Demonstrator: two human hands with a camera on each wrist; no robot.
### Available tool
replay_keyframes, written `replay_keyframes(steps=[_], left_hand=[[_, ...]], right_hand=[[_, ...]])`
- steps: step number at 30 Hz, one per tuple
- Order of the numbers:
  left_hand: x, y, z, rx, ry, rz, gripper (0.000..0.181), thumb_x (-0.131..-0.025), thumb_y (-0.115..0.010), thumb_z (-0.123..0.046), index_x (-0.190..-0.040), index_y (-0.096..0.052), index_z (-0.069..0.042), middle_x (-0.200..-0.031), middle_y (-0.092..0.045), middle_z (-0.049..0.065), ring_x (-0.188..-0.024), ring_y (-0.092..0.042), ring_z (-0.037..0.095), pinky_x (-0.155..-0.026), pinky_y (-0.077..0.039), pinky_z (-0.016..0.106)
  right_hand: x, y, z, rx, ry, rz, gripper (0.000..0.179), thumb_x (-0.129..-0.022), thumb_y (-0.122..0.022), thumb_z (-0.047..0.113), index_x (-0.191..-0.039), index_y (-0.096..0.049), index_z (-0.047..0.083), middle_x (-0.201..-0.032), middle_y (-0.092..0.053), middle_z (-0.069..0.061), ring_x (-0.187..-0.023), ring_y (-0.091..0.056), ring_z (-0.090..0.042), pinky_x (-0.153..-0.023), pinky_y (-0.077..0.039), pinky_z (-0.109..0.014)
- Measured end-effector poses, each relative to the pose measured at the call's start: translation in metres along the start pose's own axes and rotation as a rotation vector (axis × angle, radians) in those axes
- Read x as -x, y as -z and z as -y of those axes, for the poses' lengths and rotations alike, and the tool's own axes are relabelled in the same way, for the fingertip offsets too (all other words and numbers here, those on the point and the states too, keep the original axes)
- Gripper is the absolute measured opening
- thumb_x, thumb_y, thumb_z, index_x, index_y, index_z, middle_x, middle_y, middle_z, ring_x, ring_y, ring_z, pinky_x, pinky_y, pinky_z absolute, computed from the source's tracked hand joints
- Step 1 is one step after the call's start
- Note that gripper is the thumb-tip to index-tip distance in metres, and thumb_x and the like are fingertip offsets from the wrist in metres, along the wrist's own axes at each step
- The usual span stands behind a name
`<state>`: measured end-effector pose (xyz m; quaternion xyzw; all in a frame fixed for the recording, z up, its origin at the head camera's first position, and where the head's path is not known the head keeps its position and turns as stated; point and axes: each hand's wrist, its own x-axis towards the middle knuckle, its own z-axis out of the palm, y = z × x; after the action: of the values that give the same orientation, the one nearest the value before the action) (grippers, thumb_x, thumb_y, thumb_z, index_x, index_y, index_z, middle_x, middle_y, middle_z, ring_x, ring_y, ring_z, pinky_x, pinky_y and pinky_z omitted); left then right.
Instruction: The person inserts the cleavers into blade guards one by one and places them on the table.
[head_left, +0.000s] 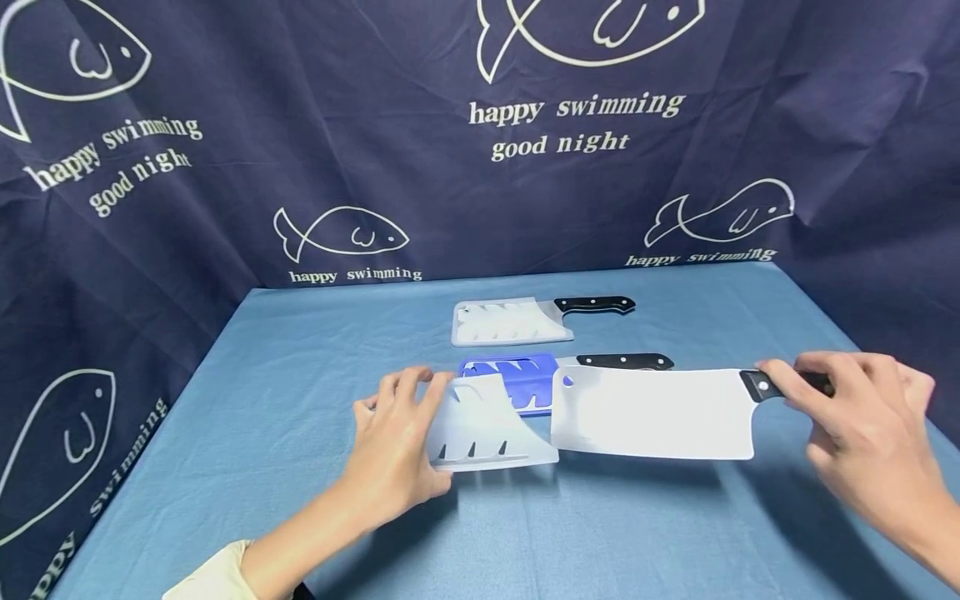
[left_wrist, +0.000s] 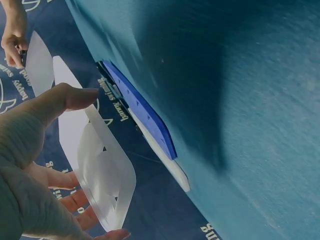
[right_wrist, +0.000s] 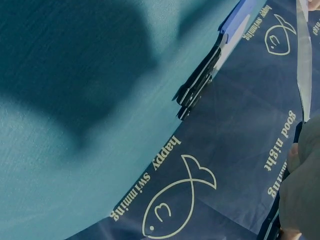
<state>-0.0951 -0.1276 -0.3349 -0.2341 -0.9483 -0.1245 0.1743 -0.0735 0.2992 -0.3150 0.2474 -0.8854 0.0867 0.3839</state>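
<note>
My left hand (head_left: pixel 401 442) grips a translucent white blade cover (head_left: pixel 487 425) by its left end, thumb below and fingers over the top edge. In my right hand (head_left: pixel 870 417) is the black handle of a cleaver (head_left: pixel 652 414), its broad bare blade pointing left. The blade's tip edge lies right beside the cover's slanted open end; whether they touch, I cannot tell. Both are held above the table. The left wrist view shows the thumb pressed on the white cover (left_wrist: pixel 100 155), with the fingers spread along its other side.
Behind the held pieces lies a cleaver in a blue cover (head_left: pixel 532 383), partly hidden. Farther back, another cleaver wears a white cover (head_left: pixel 510 323). Both rest on the blue tablecloth (head_left: pixel 315 350), handles to the right. A dark blue printed curtain (head_left: pixel 450 183) hangs around the table.
</note>
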Motion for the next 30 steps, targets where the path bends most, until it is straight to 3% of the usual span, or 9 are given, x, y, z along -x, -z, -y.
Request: replay_keyframes(steps=[7, 12, 25, 30], left_hand=[[0.001, -0.003, 0.002, -0.002, -0.001, 0.011, 0.102, -0.041, -0.088, -0.026, -0.135, -0.049, -0.016, -0.126, -0.045, 0.007, -0.118, -0.040, 0.031, -0.083, -0.034, 0.059], [0.001, -0.003, -0.001, 0.010, -0.011, 0.013, 0.100, -0.041, -0.087, -0.025, -0.133, -0.049, -0.016, -0.125, -0.045, 0.007, -0.117, -0.040, 0.030, -0.081, -0.034, 0.057], [-0.010, -0.008, -0.029, 0.016, -0.043, 0.073, 0.100, -0.043, -0.089, -0.023, -0.133, -0.046, -0.017, -0.128, -0.045, 0.006, -0.120, -0.038, 0.030, -0.085, -0.031, 0.057], [-0.016, -0.010, -0.043, 0.023, -0.042, 0.107, 0.102, -0.044, -0.089, -0.023, -0.136, -0.046, -0.015, -0.128, -0.044, 0.006, -0.120, -0.038, 0.029, -0.086, -0.029, 0.056]], right_hand=[[0.002, -0.002, 0.000, 0.022, 0.004, 0.057, 0.056, -0.068, -0.028, 0.005, -0.113, -0.060, 0.013, -0.098, -0.051, -0.019, -0.086, -0.040, -0.046, -0.071, -0.020, -0.065], [0.005, -0.006, 0.002, 0.012, 0.006, 0.084, 0.058, -0.062, -0.036, 0.000, -0.114, -0.059, 0.012, -0.099, -0.051, -0.019, -0.090, -0.041, -0.047, -0.070, -0.021, -0.064], [0.003, -0.028, 0.031, -0.040, 0.050, 0.117, 0.072, -0.048, -0.048, -0.011, -0.116, -0.060, 0.010, -0.099, -0.053, -0.015, -0.087, -0.044, -0.040, -0.070, -0.026, -0.058], [-0.002, -0.038, 0.051, -0.006, 0.023, 0.135, 0.076, -0.042, -0.060, -0.012, -0.115, -0.059, 0.010, -0.097, -0.053, -0.012, -0.083, -0.044, -0.037, -0.068, -0.029, -0.056]])
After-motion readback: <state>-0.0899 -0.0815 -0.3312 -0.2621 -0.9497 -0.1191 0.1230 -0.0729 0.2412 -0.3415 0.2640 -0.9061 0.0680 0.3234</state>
